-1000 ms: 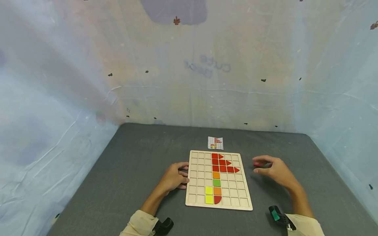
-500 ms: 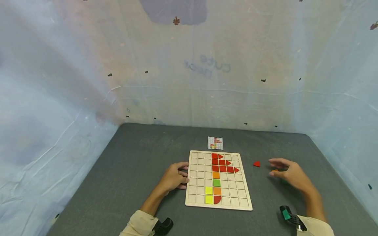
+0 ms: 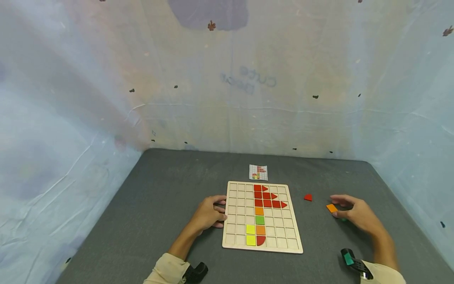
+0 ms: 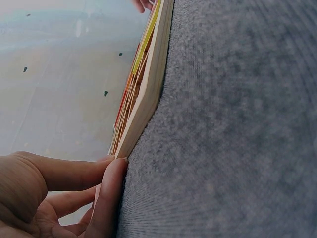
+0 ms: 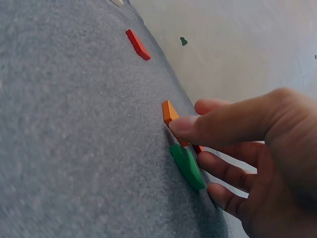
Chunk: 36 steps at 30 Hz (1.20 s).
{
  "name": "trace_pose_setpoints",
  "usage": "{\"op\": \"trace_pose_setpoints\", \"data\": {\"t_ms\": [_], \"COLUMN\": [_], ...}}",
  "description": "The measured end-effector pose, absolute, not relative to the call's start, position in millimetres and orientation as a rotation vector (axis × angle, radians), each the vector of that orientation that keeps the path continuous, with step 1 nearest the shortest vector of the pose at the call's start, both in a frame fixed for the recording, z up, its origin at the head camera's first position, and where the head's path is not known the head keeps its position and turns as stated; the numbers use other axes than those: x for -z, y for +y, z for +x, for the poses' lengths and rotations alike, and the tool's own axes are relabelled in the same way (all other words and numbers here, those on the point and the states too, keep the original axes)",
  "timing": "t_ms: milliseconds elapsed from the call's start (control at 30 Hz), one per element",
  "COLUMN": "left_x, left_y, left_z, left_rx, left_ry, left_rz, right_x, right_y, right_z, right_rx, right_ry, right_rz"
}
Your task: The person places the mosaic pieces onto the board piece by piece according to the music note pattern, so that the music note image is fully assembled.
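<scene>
A wooden grid board (image 3: 239, 232) lies on the table, with red, orange, green and yellow pieces in its cells. My left hand (image 3: 209, 213) grips the board's left edge; in the left wrist view the fingertips (image 4: 106, 171) meet at its rim. To the right of the board, my right hand (image 3: 360, 215) reaches over loose pieces. Its thumb touches an orange square tile (image 3: 332, 208), and the index fingertip stays apart from it. Under the fingers shows a green piece with a curved side (image 5: 188, 166), and behind it a bit of red (image 5: 198, 148).
A red piece (image 3: 308, 197) lies alone between the board and my right hand. Behind the board is a small printed card (image 3: 258, 172) with a coloured pattern. Pale sheeting (image 3: 227, 130) surrounds the grey cloth-covered table (image 3: 170, 177).
My right hand has moved right and slightly nearer, from the red piece to the orange tile. The red piece stays on the table. My left hand has not moved.
</scene>
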State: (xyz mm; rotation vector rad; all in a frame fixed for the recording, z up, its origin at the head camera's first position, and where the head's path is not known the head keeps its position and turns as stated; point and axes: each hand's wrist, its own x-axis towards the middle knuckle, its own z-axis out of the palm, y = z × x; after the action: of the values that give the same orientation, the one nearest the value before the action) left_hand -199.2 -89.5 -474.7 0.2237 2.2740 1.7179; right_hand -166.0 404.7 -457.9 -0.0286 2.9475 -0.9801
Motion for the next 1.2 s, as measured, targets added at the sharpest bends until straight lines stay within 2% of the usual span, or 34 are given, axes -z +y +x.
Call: {"op": "trace_pose_setpoints", "data": {"t_ms": [1200], "left_x": [474.5], "left_y": [-90.6], "left_z": [-198.9], "left_rx": [-1.722], "left_ry": [2.265], "left_rz": [0.239], "right_x": [456.9], "right_y": [398.6], "right_z": [-169.4], "right_rx": [0.858], "right_ry": [2.973], "right_rz": [0.028]}}
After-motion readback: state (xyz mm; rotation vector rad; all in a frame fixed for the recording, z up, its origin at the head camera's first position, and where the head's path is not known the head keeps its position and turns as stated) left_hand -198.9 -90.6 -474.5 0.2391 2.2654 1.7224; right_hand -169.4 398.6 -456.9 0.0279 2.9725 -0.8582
